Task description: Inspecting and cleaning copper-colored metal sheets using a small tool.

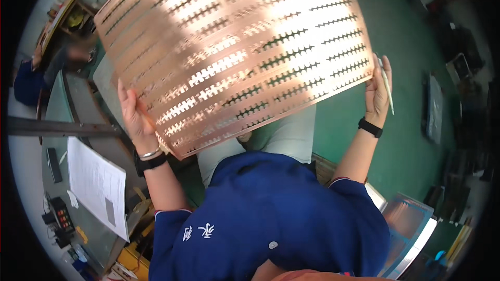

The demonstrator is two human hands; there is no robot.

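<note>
A large thin copper-coloured metal sheet (164, 36), cut through with many rows of toothed slots, is raised in front of me at a tilt, and bright light glares off its upper middle. Its lower left edge rests in my left hand (138, 117), whose thumb lies at the border while some fingers are hidden behind the sheet. At the opposite lower right corner, my right hand (376, 93) grips the edge. A slim white pen-like stick (388, 89) is also tucked between the fingers of that hand, pointing down.
At left, a grey-green table (101, 239) bears a printed paper (94, 182) and a black box with orange buttons (61, 214). A dark bar (67, 128) crosses above it. Another person (28, 83) sits far left. A framed panel (411, 224) stands lower right, beside green floor (344, 130).
</note>
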